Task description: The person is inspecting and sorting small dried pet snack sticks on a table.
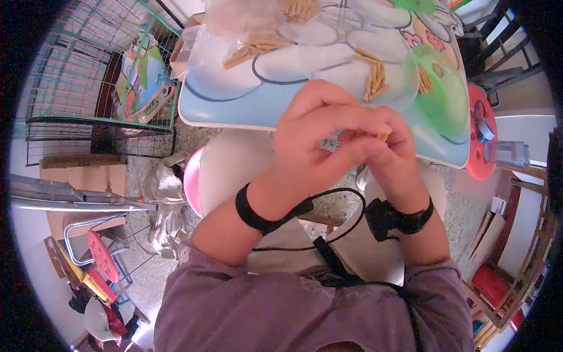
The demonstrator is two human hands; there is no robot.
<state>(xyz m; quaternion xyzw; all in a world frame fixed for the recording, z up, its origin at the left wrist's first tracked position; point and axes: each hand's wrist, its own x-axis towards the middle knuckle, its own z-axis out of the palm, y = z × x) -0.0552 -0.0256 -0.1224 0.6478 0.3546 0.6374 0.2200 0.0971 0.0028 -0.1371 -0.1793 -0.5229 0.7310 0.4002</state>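
Observation:
My left hand (323, 132) and my right hand (393, 145) meet in front of the table's near edge. Between their fingertips is a small tan stick-like piece (382, 136), mostly hidden by the fingers. Just beyond my hands, several tan sticks (375, 81) lie on a clear plastic sheet, with more tan sticks (425, 81) to their right. A pile of the same sticks (257, 46) lies at the left of the table, by a clear plastic bag (215, 39). Another bunch of sticks (300, 9) is at the far side.
The table (220, 108) has a printed cartoon top. A green wire cage (101, 79) stands at the left, above cardboard boxes (83, 176). On the right, a red stool (479, 154) bears a clear plastic container (510, 153). A black cable (363, 207) runs between my wrist straps.

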